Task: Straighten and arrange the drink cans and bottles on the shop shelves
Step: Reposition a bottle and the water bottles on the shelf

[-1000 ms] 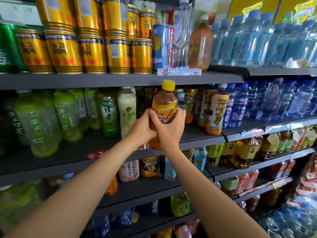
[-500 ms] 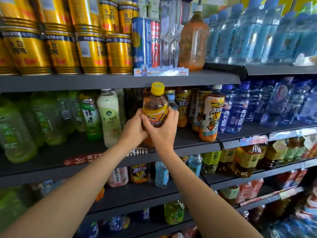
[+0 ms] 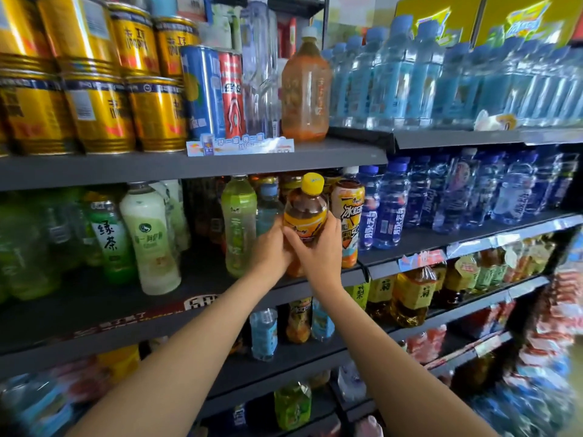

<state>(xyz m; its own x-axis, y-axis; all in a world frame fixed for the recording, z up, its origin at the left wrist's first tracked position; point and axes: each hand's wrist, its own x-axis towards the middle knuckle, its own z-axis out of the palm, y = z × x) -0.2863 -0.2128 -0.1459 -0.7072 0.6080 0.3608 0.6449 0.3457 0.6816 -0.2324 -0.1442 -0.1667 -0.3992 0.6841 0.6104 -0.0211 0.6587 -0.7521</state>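
Yellow-capped tea bottle is held upright at the middle shelf front, gripped by left hand and right hand, between a green bottle and an orange bottle.

High on the far right we see two yellow poster panels, their print blurred. Below them, to the right, we make out a crumpled white and yellow wrapper. In the upper middle a blue and white promotional card stands upright, facing us. Right of centre we find a red and white price tag, slightly tilted, with a shiny clear price rail running further right. Near left, we read nothing on a dark red sticker strip. At the right edge we see blurred red packets.
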